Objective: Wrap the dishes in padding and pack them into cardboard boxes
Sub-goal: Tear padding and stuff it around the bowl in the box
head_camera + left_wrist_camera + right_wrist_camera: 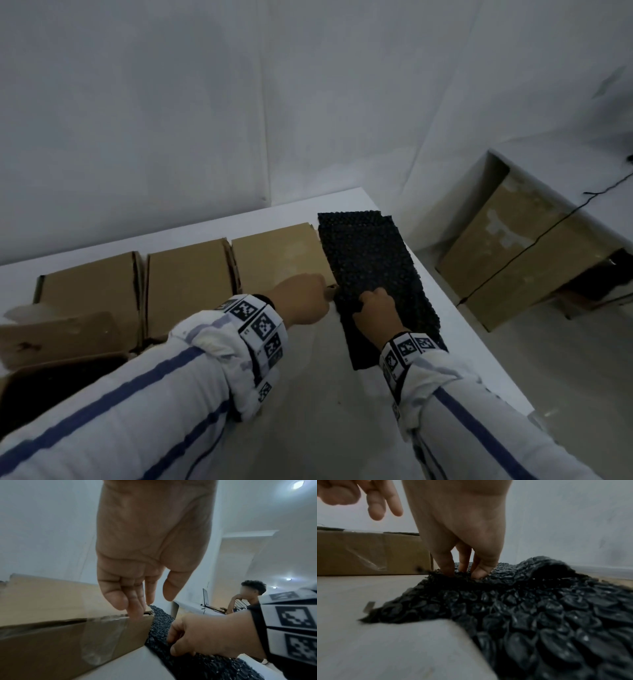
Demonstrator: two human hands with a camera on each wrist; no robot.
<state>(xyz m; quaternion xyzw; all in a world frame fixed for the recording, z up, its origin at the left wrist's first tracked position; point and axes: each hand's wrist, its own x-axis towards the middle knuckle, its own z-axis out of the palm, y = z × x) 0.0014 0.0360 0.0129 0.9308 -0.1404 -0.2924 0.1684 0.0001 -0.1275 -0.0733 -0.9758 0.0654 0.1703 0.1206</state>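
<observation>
A stack of black bubble-wrap sheets (373,260) lies on the white table (301,383), to the right of a closed cardboard box (277,260). My right hand (370,301) pinches the near left edge of the top sheet (539,608) and lifts it into a fold; its fingertips (447,569) dig into the wrap. My left hand (325,293) hangs over the box's near right corner (144,616), with straight fingers (135,607) touching the corner and the thumb apart. No dish is in view.
Two more closed boxes (188,277) (89,291) stand left of the first. An open box (51,380) with a raised flap sits at the lower left. A large carton (520,253) crossed by a black cable stands beyond the table's right edge. A seated person (248,597) is in the background.
</observation>
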